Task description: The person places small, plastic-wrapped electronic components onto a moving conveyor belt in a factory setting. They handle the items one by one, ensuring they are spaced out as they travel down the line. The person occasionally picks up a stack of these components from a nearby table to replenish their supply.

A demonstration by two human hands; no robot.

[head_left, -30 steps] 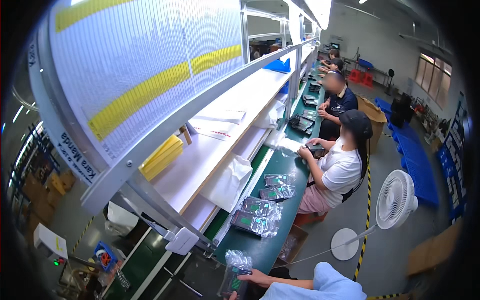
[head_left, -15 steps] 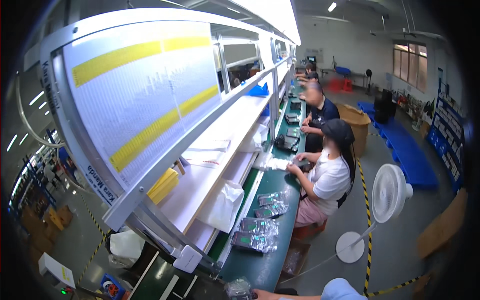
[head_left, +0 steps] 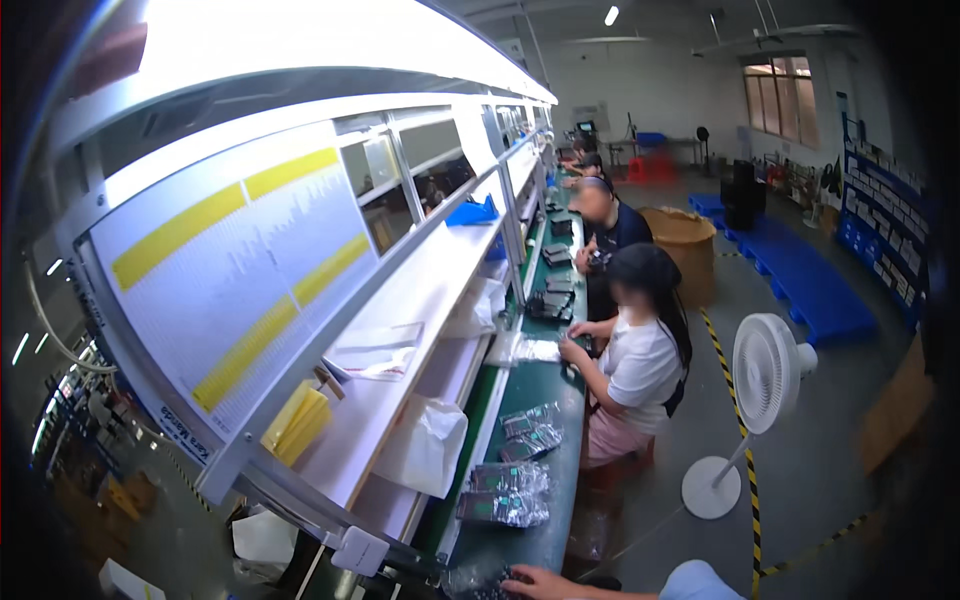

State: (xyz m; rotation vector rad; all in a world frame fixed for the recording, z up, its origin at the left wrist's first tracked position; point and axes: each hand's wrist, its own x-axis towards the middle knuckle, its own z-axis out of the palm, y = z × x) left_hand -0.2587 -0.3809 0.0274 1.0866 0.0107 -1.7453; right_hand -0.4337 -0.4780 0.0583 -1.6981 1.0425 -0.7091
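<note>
Head view: shows the right hand (head_left: 540, 582) alone, low in the frame, stretched leftward from a pale blue sleeve (head_left: 697, 580). Leaves the left hand out of view, so gives no way to compare reach between the two. Places a clear-wrapped package (head_left: 474, 580) directly left of the right hand, at the near end of the green bench (head_left: 520, 548), with fingertips at or just over its right end. Cut off by the lower edge and blurred, hence no telling its long axis, nor its contents beyond dark flecks under the film. Impossible to tell, too, whether pinching that film or merely resting against it, with fingers loosely extended and no clear sight of the thumb.

Shows farther up the bench, apart from the hand, a nearer pair of dark wrapped packages (head_left: 503, 508), long axes roughly across the bench, then a farther pair (head_left: 530, 442), set more obliquely. Includes a white bag (head_left: 425, 447) to the left of these. Beyond, seats a co-worker in a white top (head_left: 640, 370) at the bench's right side, hands near whitish film (head_left: 535, 350).
</note>
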